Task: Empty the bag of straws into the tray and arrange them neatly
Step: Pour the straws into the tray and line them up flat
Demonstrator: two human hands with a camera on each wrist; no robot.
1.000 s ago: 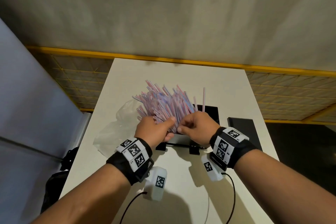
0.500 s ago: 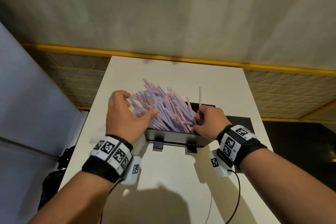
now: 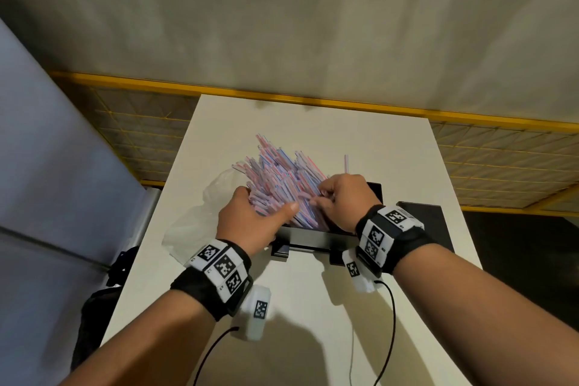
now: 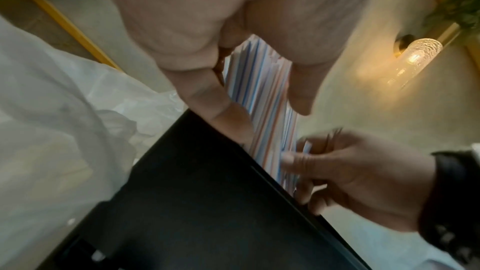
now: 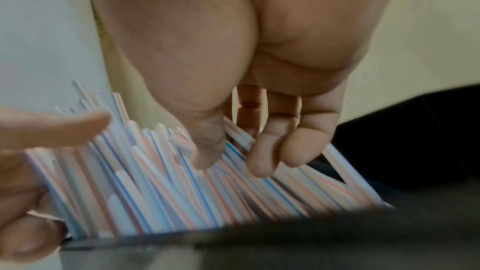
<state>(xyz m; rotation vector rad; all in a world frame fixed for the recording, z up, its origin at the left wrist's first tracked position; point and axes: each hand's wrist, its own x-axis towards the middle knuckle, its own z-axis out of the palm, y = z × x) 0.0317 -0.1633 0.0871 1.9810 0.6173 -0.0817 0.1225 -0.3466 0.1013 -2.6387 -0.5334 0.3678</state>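
Note:
A thick bundle of pink, blue and white striped straws [image 3: 279,175] stands slanted in the black tray [image 3: 310,233], fanning out to the far left. My left hand [image 3: 269,205] holds the bundle's left side, fingers behind it and thumb across the front; the left wrist view shows the straws [image 4: 262,110] between thumb and fingers. My right hand [image 3: 322,197] pinches a few straws [image 5: 168,188] at the bundle's right side with curled fingers [image 5: 272,151]. One straw [image 3: 346,163] sticks up alone behind the right hand. The empty clear bag [image 3: 194,222] lies left of the tray.
The white table [image 3: 313,307] has bare room in front of the tray and behind the straws. A flat black panel [image 3: 429,222] lies right of the tray. A yellow-edged mesh barrier [image 3: 501,147] runs behind the table. Wrist-camera cables trail near the front edge.
My left hand came back from the bundle's outer left and now clasps it nearer the tray, thumb across the front. The right hand shifted up onto the straws at the right.

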